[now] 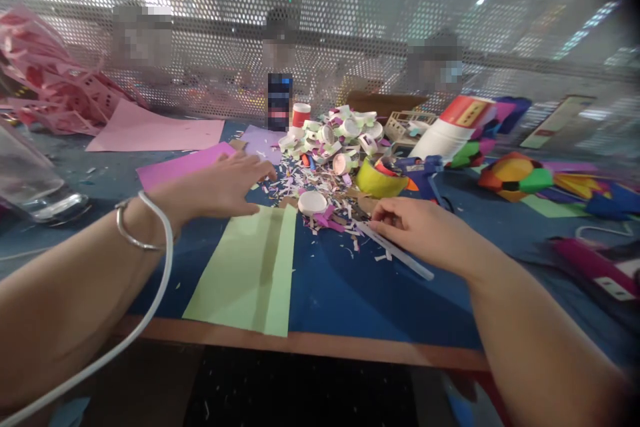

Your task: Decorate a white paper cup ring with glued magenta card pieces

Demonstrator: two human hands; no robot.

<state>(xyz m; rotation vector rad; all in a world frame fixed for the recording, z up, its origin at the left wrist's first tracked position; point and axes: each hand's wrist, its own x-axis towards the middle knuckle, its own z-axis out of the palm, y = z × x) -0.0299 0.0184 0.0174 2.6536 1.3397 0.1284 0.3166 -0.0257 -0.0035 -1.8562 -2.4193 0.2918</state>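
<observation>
My left hand [225, 180] reaches over the far end of a light green paper sheet [235, 273], its fingers spread and holding nothing. A magenta sheet [185, 163] lies partly under that forearm. My right hand [420, 223] is closed, thumb and fingertips at the upper end of a long narrow translucent stick [405, 259] on the blue table. Between the hands sits a round white paper piece [313, 202] among paper scraps [295, 180]. A yellow-green tape roll [377, 179] and a blue glue gun [425, 177] stand just beyond my right hand.
Behind the scraps rises a heap of small white paper rings [340, 133]. White and red paper cups [445, 133] lie to the right, with a magenta power strip [600, 270] nearer. A clear cup [45, 180] stands left. A white cable [160, 280] crosses my left wrist.
</observation>
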